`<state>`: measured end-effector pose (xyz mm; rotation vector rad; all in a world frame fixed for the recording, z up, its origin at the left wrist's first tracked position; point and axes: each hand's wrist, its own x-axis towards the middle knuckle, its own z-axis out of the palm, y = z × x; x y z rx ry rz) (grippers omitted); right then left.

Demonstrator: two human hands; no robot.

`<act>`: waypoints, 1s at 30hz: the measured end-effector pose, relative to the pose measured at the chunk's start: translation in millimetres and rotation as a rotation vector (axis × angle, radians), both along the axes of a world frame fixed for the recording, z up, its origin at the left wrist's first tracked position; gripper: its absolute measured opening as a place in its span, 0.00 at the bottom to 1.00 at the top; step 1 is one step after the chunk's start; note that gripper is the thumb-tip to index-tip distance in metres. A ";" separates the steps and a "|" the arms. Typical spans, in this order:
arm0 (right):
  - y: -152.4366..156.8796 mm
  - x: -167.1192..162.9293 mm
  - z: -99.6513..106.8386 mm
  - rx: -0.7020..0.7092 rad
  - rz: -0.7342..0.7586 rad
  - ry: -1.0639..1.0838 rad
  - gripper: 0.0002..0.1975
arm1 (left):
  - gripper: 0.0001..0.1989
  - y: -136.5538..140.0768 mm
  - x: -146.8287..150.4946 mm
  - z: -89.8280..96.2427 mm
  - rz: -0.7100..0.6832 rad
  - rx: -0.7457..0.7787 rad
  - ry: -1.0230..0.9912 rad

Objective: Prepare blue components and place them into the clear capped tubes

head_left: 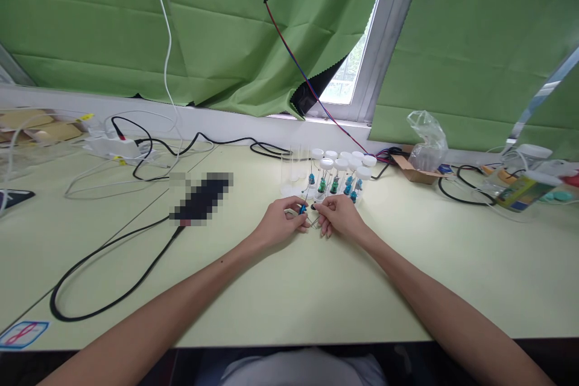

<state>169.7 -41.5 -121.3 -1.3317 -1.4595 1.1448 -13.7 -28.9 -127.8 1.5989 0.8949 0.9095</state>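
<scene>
A: Your left hand (283, 220) pinches a blue piece (303, 209) just in front of the capped vials (326, 164); right hand (339, 214) pinches a dark bit (313, 206), can't tell what.

B: So your capped vials look done, uncapped tubes (286, 174) probably not?

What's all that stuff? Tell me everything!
Blue piece: one, blue, in left hand
Small piece: one, black, in right hand
Capped jars: several, clear with blue and green contents, centre
Tubes: a few, clear, beside jars
Table: one, pale green, foreground
Curtains: at least two, green, back
Window: one, white frame, back
Hanging wires: one bundle, red and blue, centre
Cables: several, black and white, both sides
Power strip: one, white, back left
Pixelated thing: one, dark, left
Packages: several, brown, left
Emblem: one, blue and red, front left
Box: one, brown, back right
Bag: one, clear, by box
Tub: one, yellow and green, right
Left hand: one, bare, centre
Right hand: one, bare, centre
</scene>
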 end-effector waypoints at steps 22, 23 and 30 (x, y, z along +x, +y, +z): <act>1.1 0.9 4.1 -0.079 -0.028 0.087 0.18 | 0.16 -3.9 -0.6 8.6 0.038 0.017 0.022; 1.4 1.4 3.9 -0.084 -0.033 0.097 0.18 | 0.16 -4.2 -0.9 9.2 0.042 0.021 0.026; 1.1 5.1 4.0 -0.110 -0.038 0.186 0.16 | 0.18 -2.0 -3.3 9.2 0.078 0.049 0.016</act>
